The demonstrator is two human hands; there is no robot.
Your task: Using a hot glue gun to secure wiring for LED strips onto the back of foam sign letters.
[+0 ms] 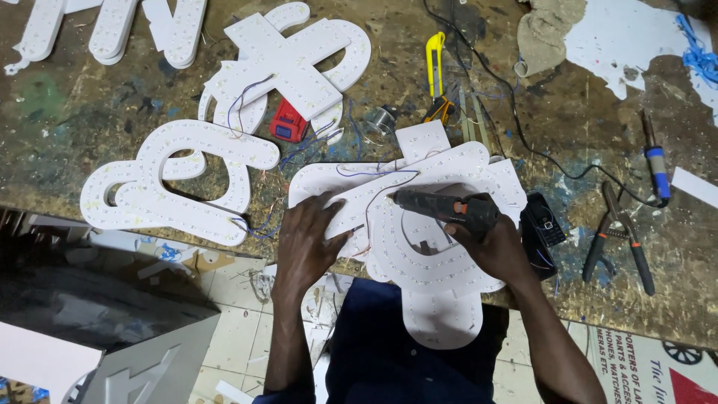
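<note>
— Where are your hands?

— My left hand [305, 238] lies flat, fingers spread, pinning the white sign letter [419, 224] at the bench edge. My right hand [490, 243] is wrapped round a black glue gun [441, 205], nozzle pointing left, touching the letter just past my left fingertips.

— Which step?

— Gluing the wiring down, I judge. Next calls for a steady nozzle and the letter held still.

— Beyond?

— Black phone [542, 224] right of my right hand; pliers [621, 236] further right; red meter [289, 123], yellow cutter [435, 60] farther up.

Right hand [495, 243] grips glue gun [441, 206]; left hand [307, 238] presses white letter [441, 262].
</note>
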